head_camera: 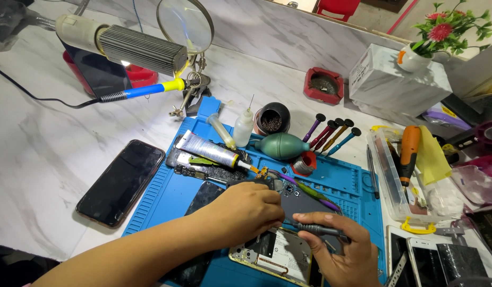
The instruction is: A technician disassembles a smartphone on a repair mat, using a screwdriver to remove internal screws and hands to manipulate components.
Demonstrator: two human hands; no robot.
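Hands meet over a dark phone back (304, 204) on the blue mat (352, 183). Left hand (246, 210) is curled shut, fingertips pressing the back's near edge; whether it pinches anything cannot be told. Right hand (344, 250) grips a grey screwdriver (317, 229), tip pointing toward the left hand. Open phone frame (275, 255) lies just beneath both wrists. Green blower (282, 146) sits well beyond the knuckles.

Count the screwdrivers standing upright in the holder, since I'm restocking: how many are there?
4 screwdrivers stand together at the back of the blue mat, right of the green air blower: one purple, two red, one teal. Others may be hidden.
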